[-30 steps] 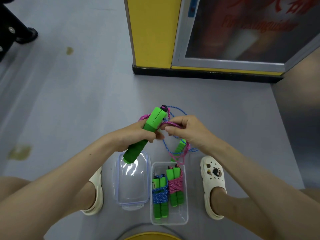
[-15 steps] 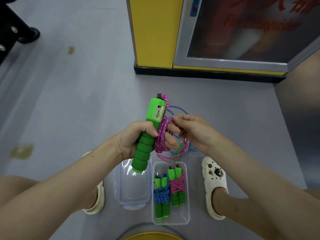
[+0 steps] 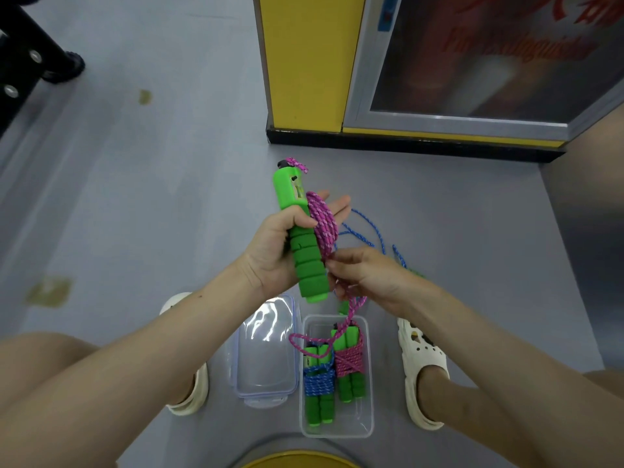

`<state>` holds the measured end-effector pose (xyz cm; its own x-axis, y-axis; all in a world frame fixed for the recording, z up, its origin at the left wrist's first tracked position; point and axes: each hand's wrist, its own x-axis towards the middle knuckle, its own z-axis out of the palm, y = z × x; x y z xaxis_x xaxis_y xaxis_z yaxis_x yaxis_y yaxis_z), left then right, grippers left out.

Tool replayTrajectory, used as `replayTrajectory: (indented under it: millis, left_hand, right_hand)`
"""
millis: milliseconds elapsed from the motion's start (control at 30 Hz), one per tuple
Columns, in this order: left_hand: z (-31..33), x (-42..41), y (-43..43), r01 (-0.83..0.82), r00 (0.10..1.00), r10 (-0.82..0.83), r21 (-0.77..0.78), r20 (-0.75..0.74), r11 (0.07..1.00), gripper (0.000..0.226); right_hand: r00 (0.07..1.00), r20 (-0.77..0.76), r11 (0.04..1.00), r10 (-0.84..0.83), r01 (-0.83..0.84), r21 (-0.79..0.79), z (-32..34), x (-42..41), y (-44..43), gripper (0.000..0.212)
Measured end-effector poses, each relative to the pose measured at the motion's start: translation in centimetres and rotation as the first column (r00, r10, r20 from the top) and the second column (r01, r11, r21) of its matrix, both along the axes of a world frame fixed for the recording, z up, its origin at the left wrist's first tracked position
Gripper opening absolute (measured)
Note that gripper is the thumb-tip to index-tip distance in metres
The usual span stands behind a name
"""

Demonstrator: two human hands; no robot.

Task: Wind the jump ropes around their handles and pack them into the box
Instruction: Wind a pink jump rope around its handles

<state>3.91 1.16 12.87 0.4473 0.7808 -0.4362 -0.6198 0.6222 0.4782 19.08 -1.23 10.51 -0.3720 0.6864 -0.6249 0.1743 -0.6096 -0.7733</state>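
Your left hand (image 3: 270, 255) is the grip that matters here. The thumb is clamped over the green handle (image 3: 309, 265), which is held up above the floor (image 3: 135, 231). The fingers (image 3: 337, 206) are stretched out flat behind it, and the pink rope (image 3: 322, 224) is looped over them in a loose hank beside the handle, not tight on it. Your right hand (image 3: 369, 276) pinches the same rope just below those loops, right by the handle's foam.

Stuff I'd worry about: those loops sit on open fingers, so if you tilt the hand or ease the thumb they could slide off and there goes the whole coil. The pinch is small too. Let it slip and the tension goes and the loops sag.

Further out, the slack tail drops from your right hand to the box (image 3: 358, 422) and loops over the tops of the two wound bundles (image 3: 349, 363) in there. Yank a turn hard and I reckon it could snag one and drag it out, or shift the box. The loose blue rope (image 3: 363, 228) on the floor is just behind your hands — easy to catch in a wrap by mistake. The lid (image 3: 266, 349) lies beside the box, out of the way.
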Motion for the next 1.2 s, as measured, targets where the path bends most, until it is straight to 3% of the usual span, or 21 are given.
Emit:
replayTrajectory:
  millis: [100, 233, 433, 567, 633, 767, 867, 933, 1067, 1200]
  left_hand:
    - [-0.2, -0.1, 0.2, -0.019, 0.985, 0.021, 0.008, -0.169, 1.0, 0.067]
    - [-0.2, -0.5, 0.2, 0.187, 0.856, -0.11, 0.104, -0.505, 0.977, 0.043]
    - [-0.4, -0.8, 0.0, 0.392, 0.719, -0.25, 0.081, -0.648, 0.917, 0.05]
    - [-0.3, -0.8, -0.3, 0.598, 0.542, -0.391, 0.014, -0.744, 0.802, 0.021]
    - [-0.5, -0.8, -0.5, 0.634, 0.548, -0.447, 0.001, -0.707, 0.774, 0.023]
    - [-0.7, -1.2, -0.4, 0.679, 0.562, -0.521, -0.001, -0.643, 0.734, 0.055]
    - [-0.4, -1.5, -0.5, 0.733, 0.548, -0.586, 0.005, -0.597, 0.68, 0.056]
    - [-0.1, -1.7, -0.7, 0.722, 0.594, -0.608, 0.015, -0.526, 0.692, 0.053]
    - [-0.5, -2.1, -0.7, 0.637, 0.727, -0.586, 0.032, -0.357, 0.77, 0.062]
    - [-0.7, -2.0, -0.8, 0.558, 0.83, -0.549, 0.123, -0.104, 0.821, 0.052]
  right_hand:
    - [0.994, 0.073, 0.996, 0.084, -0.086, 0.025, 0.3, 0.2, 0.0, 0.013]
    - [0.973, 0.179, 0.983, 0.145, -0.162, 0.084, 0.9, 0.7, 0.4, 0.009]
    - [0.955, 0.295, 0.955, 0.029, -0.114, 0.275, 1.5, 1.6, 1.0, 0.009]
    - [0.967, 0.254, 0.937, 0.007, -0.095, 0.337, 1.2, 1.6, 1.3, 0.009]
    - [0.962, 0.273, 0.93, 0.008, -0.107, 0.35, 1.0, 1.7, 1.4, 0.01]
    - [0.953, 0.303, 0.914, -0.022, -0.104, 0.393, 0.5, 1.8, 1.4, 0.013]
    - [0.951, 0.307, 0.917, -0.028, -0.098, 0.386, 0.4, 1.8, 1.4, 0.026]
    - [0.944, 0.326, 0.924, -0.057, -0.074, 0.374, 0.5, 1.9, 1.5, 0.05]
    - [0.96, 0.25, 0.94, -0.124, 0.033, 0.339, 1.2, 1.9, 1.6, 0.067]
    - [0.989, 0.064, 0.962, -0.135, 0.115, 0.249, 1.3, 1.8, 1.5, 0.036]
